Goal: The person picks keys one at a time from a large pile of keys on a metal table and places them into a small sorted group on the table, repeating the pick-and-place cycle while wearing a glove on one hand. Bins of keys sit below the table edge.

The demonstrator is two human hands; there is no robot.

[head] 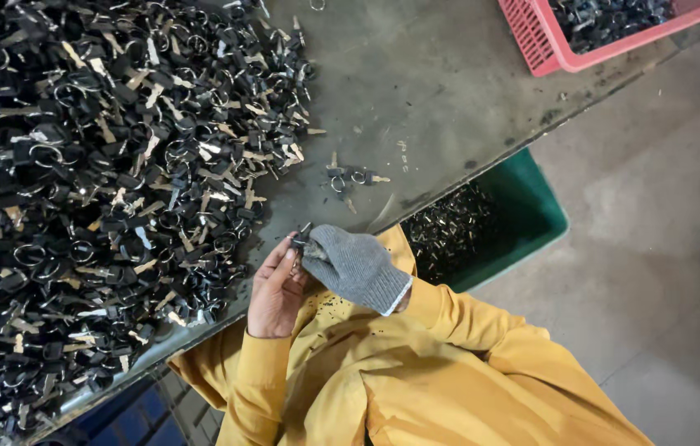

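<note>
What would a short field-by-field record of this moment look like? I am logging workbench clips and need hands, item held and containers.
left hand: bare, pinching a small dark key piece
right hand: in a grey knit glove, gripping the same piece
clothing: yellow sleeves
table: grey metal top
pile: large heap of black-headed keys and rings
loose group: few keys apart
green bin: below table edge, partly filled
pink basket: upper right, dark parts inside
</note>
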